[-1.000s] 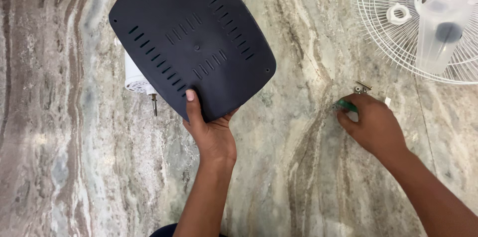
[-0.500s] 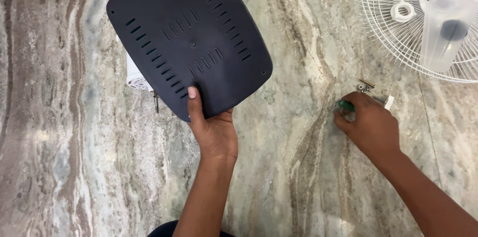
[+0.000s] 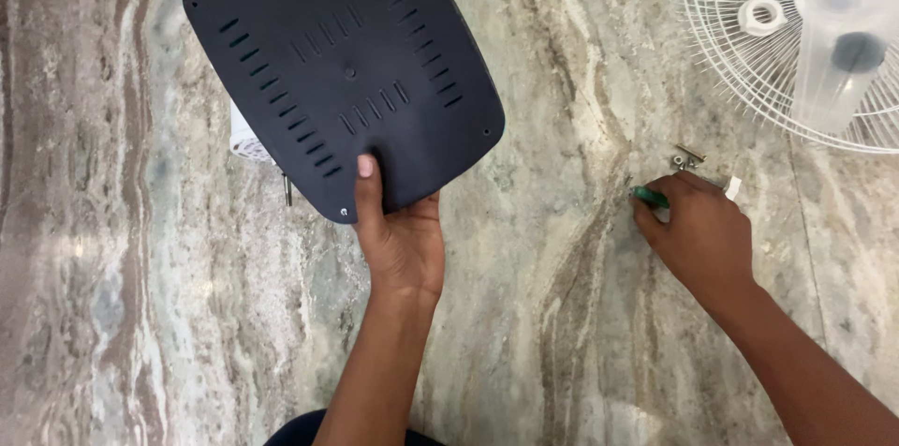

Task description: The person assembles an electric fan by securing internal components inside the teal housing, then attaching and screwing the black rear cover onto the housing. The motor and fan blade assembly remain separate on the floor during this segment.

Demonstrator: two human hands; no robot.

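My left hand grips the near edge of a dark navy fan base plate, held tilted with its slotted underside facing me. A white motor housing with a metal shaft peeks out from behind the plate's left side. My right hand rests on the marble floor, closed on a green-handled screwdriver. Small metal screws lie just beyond its fingers.
A white wire fan grille lies at the top right with a translucent fan blade and a white plastic nut on it. A small white piece sits beside the screws.
The base plate has shifted slightly left and toward the camera in my left hand. My right hand has stayed near the screws, closed on the green screwdriver.
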